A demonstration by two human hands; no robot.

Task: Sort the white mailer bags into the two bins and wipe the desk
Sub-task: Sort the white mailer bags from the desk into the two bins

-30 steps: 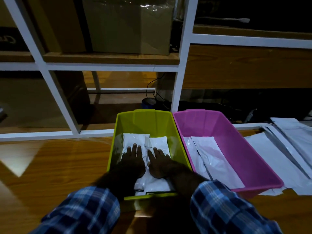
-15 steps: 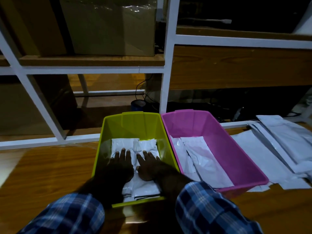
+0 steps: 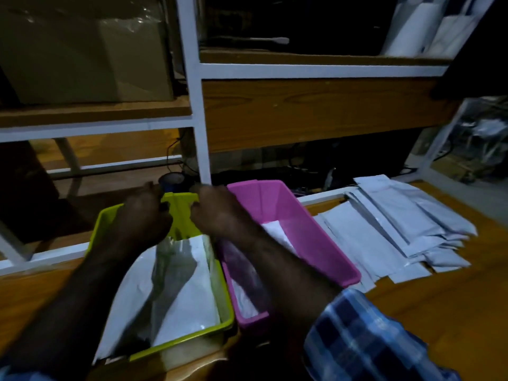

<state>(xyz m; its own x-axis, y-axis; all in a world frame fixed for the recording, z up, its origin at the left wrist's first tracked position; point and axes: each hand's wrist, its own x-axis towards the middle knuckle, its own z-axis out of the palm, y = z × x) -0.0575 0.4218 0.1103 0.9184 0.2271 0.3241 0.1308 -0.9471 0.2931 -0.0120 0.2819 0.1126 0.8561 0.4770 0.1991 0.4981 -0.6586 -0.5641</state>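
You are midway through the sorting. Both your hands hang above the far end of the green bin [image 3: 176,207], in the centre of the frame. The fingers of your left hand [image 3: 143,218] and of your right hand [image 3: 217,213] are curled inward, and nothing shows between them; the blur and the dim light leave it uncertain whether either grips the bin's far rim or merely hovers, so I cannot tell.

White mailer bags [image 3: 181,287] lie flat in the green bin, lower centre, one corner lapping over its near left edge. More sit in the pink bin [image 3: 277,199] just to the right (partly hidden under your right forearm). The two bins stand side by side, touching or nearly so.

A fanned pile of unsorted mailers [image 3: 393,232] covers the desk at the right of the frame, well apart from your hands. So the next move, I judge, calls for a reach to the right, across the pink bin, to lift a single bag off that pile without dragging its neighbours; the bags look thin and slippery. The wiping looks not yet begun, and no cloth is in view.

The wooden desk [image 3: 453,312] is glossy, with a white-framed shelving unit [image 3: 192,86] behind it. A cardboard box [image 3: 82,50] sits at upper left. The room is dim.
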